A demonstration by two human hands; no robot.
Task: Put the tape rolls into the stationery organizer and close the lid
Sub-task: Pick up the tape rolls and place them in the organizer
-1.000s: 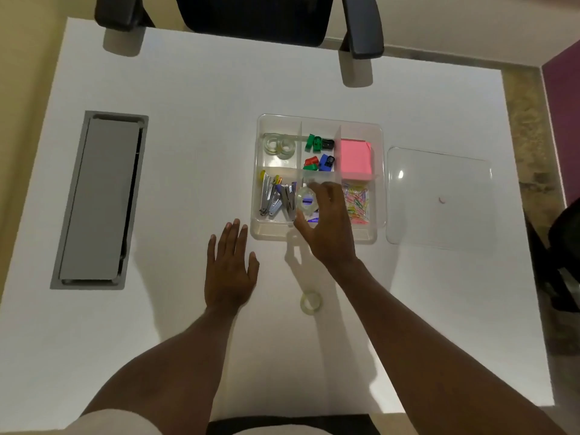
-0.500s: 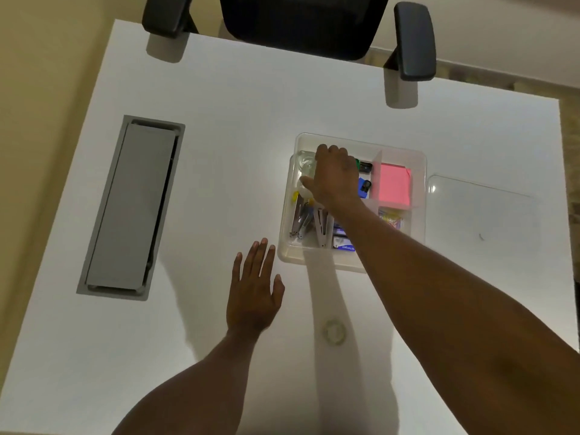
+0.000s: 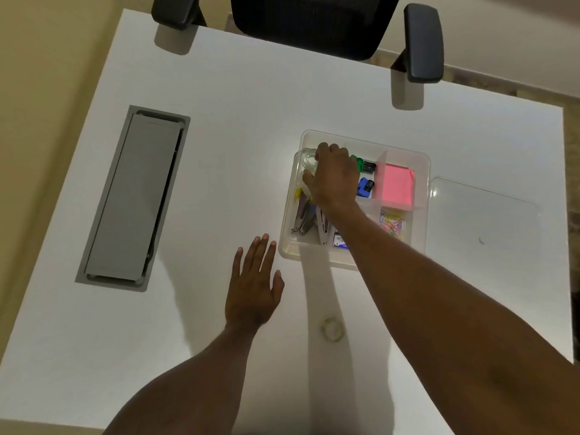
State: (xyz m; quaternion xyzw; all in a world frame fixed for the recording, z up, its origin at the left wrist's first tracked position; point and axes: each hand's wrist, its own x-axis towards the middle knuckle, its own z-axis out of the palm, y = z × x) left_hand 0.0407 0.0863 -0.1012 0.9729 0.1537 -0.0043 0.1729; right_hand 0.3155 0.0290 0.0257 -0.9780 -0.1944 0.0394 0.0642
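Observation:
The clear stationery organizer [image 3: 315, 258] stands right of the table's middle. My right hand [image 3: 335, 180] reaches into its far-left compartment, fingers curled down on a clear tape roll that is mostly hidden under the hand. Another clear tape roll [image 3: 308, 158] shows in that compartment just left of my fingertips. One more tape roll [image 3: 332, 329] lies flat on the table near me, under my right forearm. My left hand [image 3: 254, 287] rests palm-down on the table left of it, fingers spread, holding nothing. The transparent lid [image 3: 483, 221] lies flat to the right of the organizer.
Other compartments hold pink sticky notes [image 3: 397, 183], green and blue binder clips [image 3: 365, 186], staplers [image 3: 303, 219] and coloured paper clips [image 3: 394, 224]. A grey cable hatch [image 3: 131, 199] is set into the table at left. A black office chair [image 3: 314, 23] stands at the far edge.
My right hand carried a tape roll from over the organizer's front middle into the far-left compartment. The view shifted closer. My left hand stayed flat on the table.

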